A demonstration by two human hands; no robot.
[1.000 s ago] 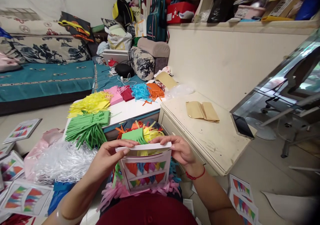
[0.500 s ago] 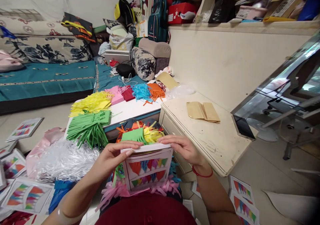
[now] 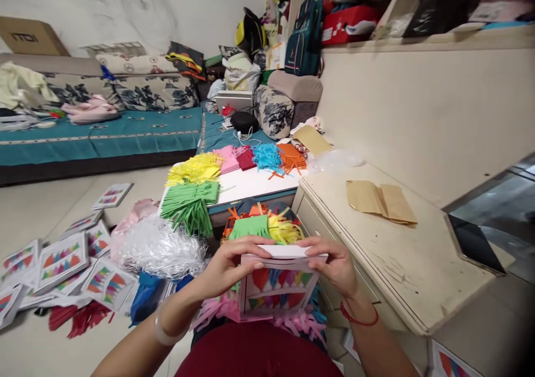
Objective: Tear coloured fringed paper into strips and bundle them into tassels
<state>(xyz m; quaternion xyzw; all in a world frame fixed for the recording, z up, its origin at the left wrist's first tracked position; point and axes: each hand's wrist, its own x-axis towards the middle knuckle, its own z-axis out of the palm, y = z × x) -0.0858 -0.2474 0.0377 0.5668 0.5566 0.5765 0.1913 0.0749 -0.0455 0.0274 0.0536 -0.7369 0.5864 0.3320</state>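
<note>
A white printed packet (image 3: 278, 296) with pictures of colourful tassel garlands stands upright against my lap. Its top edge is folded over into a white strip. My left hand (image 3: 236, 260) pinches the left end of that fold, fingers on top and thumb in front. At the right end, my right hand (image 3: 334, 260) grips the same fold between fingers and thumb. Just behind the packet lie a green fringed paper piece (image 3: 249, 226) and a yellow tassel (image 3: 286, 227). Pink fringe (image 3: 298, 322) spreads below the packet on my lap.
Green fringed paper (image 3: 190, 201), yellow fringe (image 3: 195, 168) and other coloured bundles sit on a white board (image 3: 238, 183). A low cabinet (image 3: 401, 271) at right bears brown paper (image 3: 380, 201) and a phone (image 3: 474, 243). Silver tinsel (image 3: 159, 249) and several printed packets (image 3: 62, 260) lie at left.
The view has turned left, so the surroundings sit further right. My right thumb has come round to the front of the fold, and both hands now pinch it.
</note>
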